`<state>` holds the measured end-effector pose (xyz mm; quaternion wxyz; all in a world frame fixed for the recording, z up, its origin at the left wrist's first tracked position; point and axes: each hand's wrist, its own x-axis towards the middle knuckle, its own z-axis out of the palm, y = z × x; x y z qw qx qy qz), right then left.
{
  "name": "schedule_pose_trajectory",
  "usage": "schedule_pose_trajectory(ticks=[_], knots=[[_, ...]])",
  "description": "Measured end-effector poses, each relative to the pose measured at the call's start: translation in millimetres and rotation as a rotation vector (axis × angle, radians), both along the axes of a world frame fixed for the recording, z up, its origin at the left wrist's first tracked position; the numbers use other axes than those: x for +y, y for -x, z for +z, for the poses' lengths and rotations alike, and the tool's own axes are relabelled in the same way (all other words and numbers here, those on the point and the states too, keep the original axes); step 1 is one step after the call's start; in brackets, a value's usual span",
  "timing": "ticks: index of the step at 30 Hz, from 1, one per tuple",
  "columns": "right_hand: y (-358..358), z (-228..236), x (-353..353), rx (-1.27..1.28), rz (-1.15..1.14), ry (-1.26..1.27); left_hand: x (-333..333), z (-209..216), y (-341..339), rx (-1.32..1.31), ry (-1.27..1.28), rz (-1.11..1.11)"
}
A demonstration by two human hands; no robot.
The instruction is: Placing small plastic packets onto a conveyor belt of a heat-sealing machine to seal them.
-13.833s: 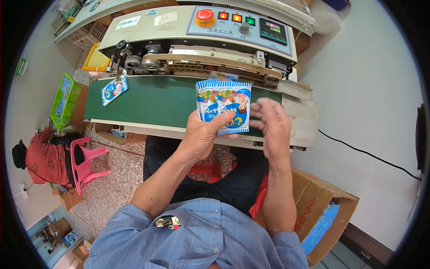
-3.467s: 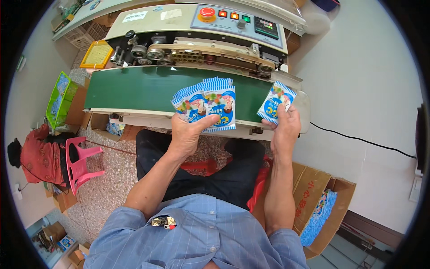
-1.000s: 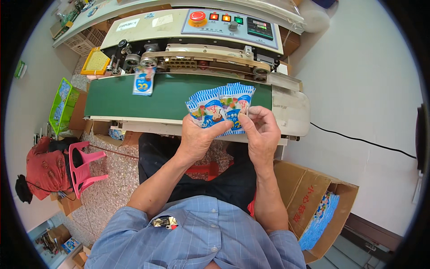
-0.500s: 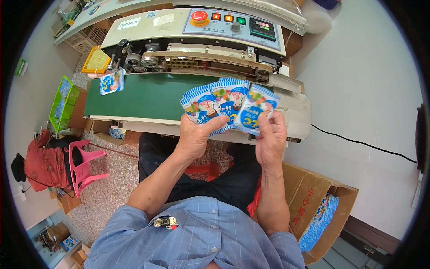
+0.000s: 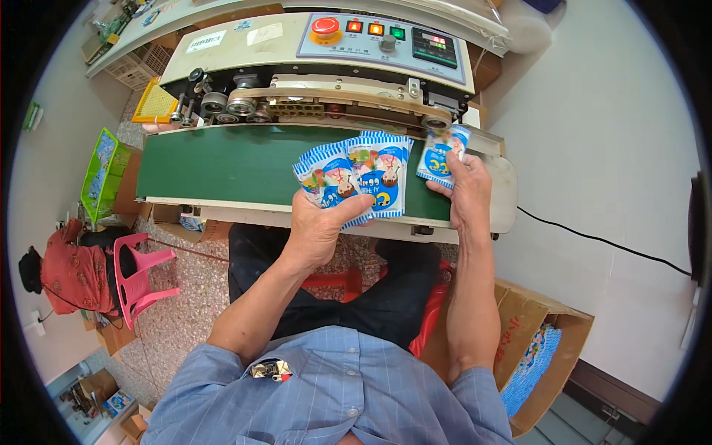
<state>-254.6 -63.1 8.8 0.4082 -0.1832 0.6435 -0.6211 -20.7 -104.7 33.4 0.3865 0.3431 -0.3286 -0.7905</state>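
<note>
My left hand [image 5: 320, 226] is closed on a fanned stack of blue-and-white printed packets [image 5: 378, 176], thumb on top, held over the near edge of the green conveyor belt [image 5: 222, 167]. Between the thumb and fingers of my right hand [image 5: 469, 184] is one single packet [image 5: 443, 154], tilted, its far end at the right intake of the band sealing machine [image 5: 326, 81]. Whether that end is inside the rollers cannot be made out. Along the machine's front run a tan band [image 5: 341, 96] and several metal rollers [image 5: 242, 105].
The machine's panel has a red stop button [image 5: 325, 27], lit switches and a display [image 5: 434, 47]. A green basket [image 5: 104, 174] and pink chair [image 5: 137, 274] stand at left. An open carton [image 5: 512, 326] of packets is at lower right; a black cable [image 5: 601, 236] crosses the wall.
My right hand has drawn one packet off the stack and carried it right and away from me to the sealer. The packet at the belt's left end is gone from view.
</note>
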Motion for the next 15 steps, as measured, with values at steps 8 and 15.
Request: schedule_pose_trajectory(ticks=[8,15], knots=[[-49,27,5,0.295,0.034,0.173,-3,-4,-3,0.046,0.016,-0.004],[-79,25,43,0.115,0.096,0.321,9,-2,3,0.082,0.066,-0.029]])
